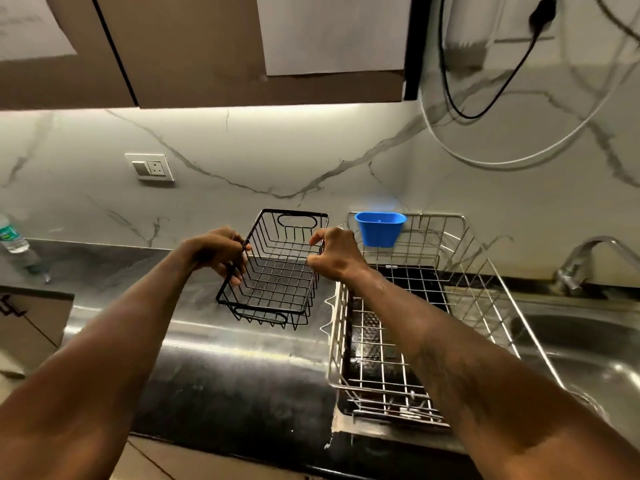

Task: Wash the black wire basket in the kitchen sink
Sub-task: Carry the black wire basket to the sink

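far left of the black wire basket point(280, 282), a bottle point(12, 237) is cut off, green label too blurred to read. left hand point(218, 252) grips the basket's left rim, right hand point(334, 254) its right rim, above the bench point(221, 386). the sink point(588, 344), further right, runs out of frame.

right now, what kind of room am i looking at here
Likely a home kitchen: a steel sink with a tap on the right, a wire dish rack beside it, and a socket on the marble-look wall under cupboards.
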